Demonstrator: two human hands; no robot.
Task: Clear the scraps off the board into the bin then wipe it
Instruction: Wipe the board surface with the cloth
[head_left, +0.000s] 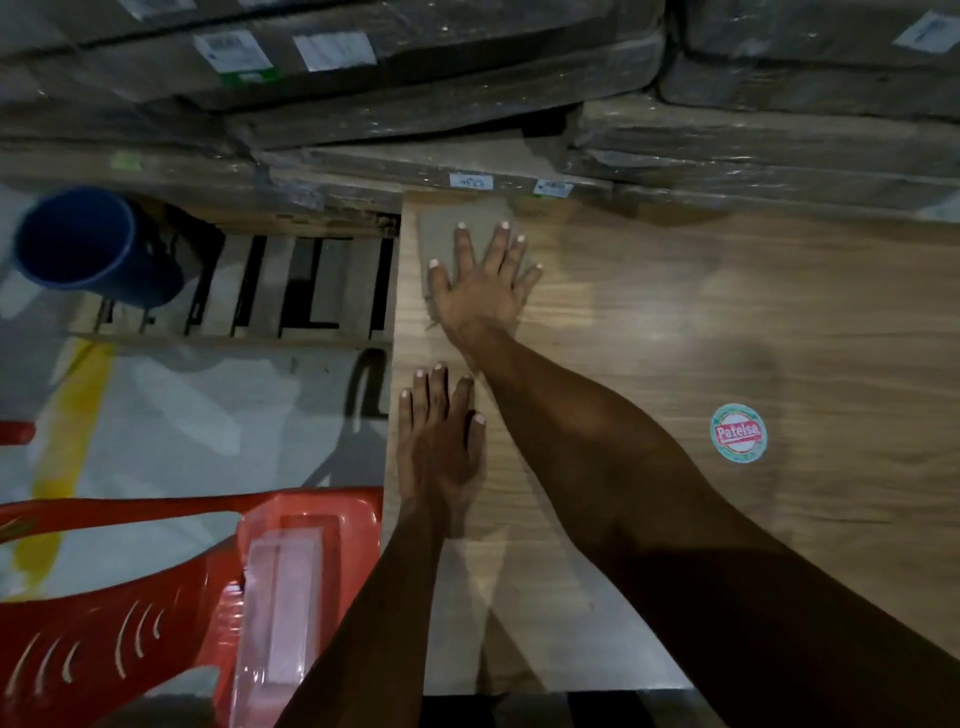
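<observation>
A large wood-grain board (675, 338) fills the right half of the head view. At its far left corner lies a beige cloth (452, 218). My right hand (480, 291) presses flat on that cloth with fingers spread. My left hand (441, 441) rests flat on the board near its left edge, fingers together, holding nothing. A dark blue bin (88, 244) stands on the floor to the far left, its mouth tilted toward me. I see no scraps on the board.
Wrapped stacks of boards (467, 93) rise along the far side. A wooden pallet (291, 291) lies left of the board. A red plastic chair (156, 597) stands at the near left with a clear box (280, 613) on it. A round sticker (737, 432) marks the board.
</observation>
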